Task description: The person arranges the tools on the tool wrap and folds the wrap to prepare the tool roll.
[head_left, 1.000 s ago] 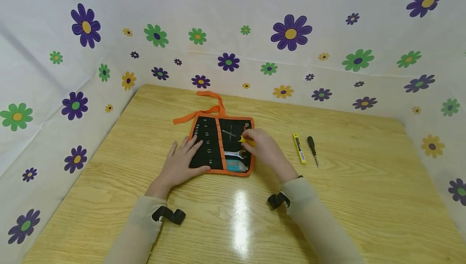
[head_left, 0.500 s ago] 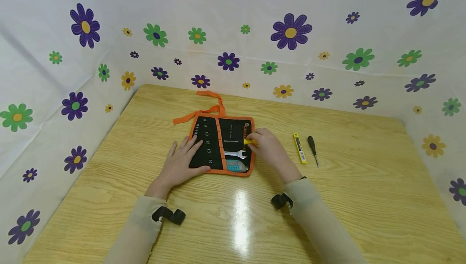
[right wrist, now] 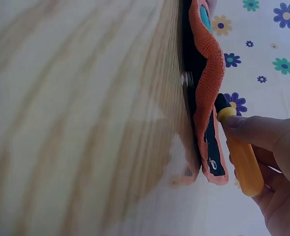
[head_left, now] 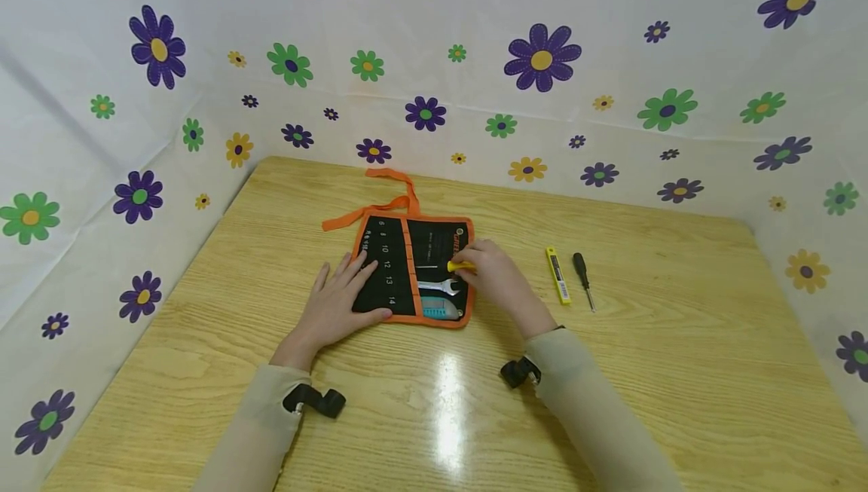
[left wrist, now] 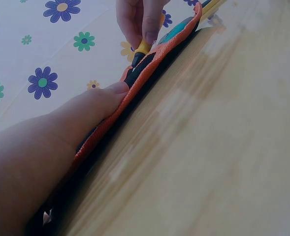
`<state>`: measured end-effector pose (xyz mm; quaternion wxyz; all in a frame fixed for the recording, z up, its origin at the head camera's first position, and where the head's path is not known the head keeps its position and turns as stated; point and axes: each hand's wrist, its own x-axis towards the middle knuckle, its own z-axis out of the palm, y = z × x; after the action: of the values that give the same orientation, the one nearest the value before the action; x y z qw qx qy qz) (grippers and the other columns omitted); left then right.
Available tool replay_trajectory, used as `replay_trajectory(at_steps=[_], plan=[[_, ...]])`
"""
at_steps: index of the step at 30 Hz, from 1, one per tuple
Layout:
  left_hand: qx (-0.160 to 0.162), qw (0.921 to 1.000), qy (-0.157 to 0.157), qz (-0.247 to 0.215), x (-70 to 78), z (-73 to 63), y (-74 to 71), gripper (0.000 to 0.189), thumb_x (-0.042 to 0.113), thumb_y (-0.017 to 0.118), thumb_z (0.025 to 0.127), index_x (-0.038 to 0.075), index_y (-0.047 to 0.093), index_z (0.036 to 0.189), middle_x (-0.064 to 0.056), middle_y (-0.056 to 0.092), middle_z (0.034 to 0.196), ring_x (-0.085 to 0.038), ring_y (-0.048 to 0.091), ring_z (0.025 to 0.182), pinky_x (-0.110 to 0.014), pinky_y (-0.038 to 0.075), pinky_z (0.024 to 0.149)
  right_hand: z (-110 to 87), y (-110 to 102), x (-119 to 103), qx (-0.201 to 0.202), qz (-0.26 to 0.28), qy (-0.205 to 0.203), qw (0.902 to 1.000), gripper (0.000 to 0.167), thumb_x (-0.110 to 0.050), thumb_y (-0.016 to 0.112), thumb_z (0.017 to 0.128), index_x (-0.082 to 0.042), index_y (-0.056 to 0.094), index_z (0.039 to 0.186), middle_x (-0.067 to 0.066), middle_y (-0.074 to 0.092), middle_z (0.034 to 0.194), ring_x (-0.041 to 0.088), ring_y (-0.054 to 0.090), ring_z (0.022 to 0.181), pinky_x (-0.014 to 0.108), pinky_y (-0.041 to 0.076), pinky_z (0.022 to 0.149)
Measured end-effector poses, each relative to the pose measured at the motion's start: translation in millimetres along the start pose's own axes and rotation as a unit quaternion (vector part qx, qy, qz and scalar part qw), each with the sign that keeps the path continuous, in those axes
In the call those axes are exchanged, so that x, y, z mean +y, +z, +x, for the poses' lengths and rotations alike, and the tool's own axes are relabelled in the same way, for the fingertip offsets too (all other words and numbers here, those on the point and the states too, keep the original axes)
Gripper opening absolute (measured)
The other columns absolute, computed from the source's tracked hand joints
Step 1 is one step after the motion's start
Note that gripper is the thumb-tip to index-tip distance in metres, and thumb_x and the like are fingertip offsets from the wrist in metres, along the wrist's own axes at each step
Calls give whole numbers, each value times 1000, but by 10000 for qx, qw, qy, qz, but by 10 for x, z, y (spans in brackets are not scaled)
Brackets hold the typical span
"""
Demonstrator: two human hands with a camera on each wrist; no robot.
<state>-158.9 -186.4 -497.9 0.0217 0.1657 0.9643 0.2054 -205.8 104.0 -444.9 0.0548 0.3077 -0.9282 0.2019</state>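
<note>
A black tool pouch [head_left: 430, 239] with orange trim and numbered pockets lies unrolled on the table. My left hand [head_left: 339, 305] rests flat on its left part, fingers spread, thumb along the front edge. Between thumb and fingers my right hand [head_left: 498, 277] pinches a screwdriver [right wrist: 241, 152] by its yellow handle, over the pouch's right part. Its thin shaft points left toward the orange pocket edge, with the tip at that edge in the head view. Just in front of it a wrench [head_left: 441, 287] and a teal utility knife [head_left: 439, 308] sit in pockets, their ends showing.
To the right of the pouch lie a narrow yellow packet [head_left: 558, 276] and a black-handled screwdriver [head_left: 583, 281]. An orange tie strap [head_left: 389, 202] trails from the pouch's back edge. Flower-printed cloth [head_left: 475, 100] stands behind the wooden table [head_left: 678, 371].
The yellow screwdriver went from slanting across the pouch to lying nearly level, in line with the pockets. My right hand drew back right, then moved slightly left. The left hand stayed put.
</note>
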Motion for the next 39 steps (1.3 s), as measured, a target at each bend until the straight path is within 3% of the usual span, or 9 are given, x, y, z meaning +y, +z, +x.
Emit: replay_trajectory(at_steps=[14,29,39], plan=[[126,9999,75,5,31,-9,-24,95,74,54,80,18,28,152,-5,16,159,-27,6,145,-53,-3,113,158,118,-48,-328,108,-157,9993,14,-10,69,88,-8,74,101,5,66,98,20,60,91,32,52,79],[29,10000,15,5,21,0,-16,95,76,49,80,20,26,153,-3,14,159,-25,4,146,-51,-5,114,271,203,-108,-612,163,-228,9977,16,-10,65,91,-7,74,105,6,66,99,19,62,90,28,52,78],[44,10000,-5,13,26,-4,-18,96,76,50,80,19,26,153,-4,15,159,-25,5,145,-52,-4,114,329,195,-138,-873,125,-106,9960,18,-8,62,93,-6,73,108,7,66,100,21,61,92,30,52,81]])
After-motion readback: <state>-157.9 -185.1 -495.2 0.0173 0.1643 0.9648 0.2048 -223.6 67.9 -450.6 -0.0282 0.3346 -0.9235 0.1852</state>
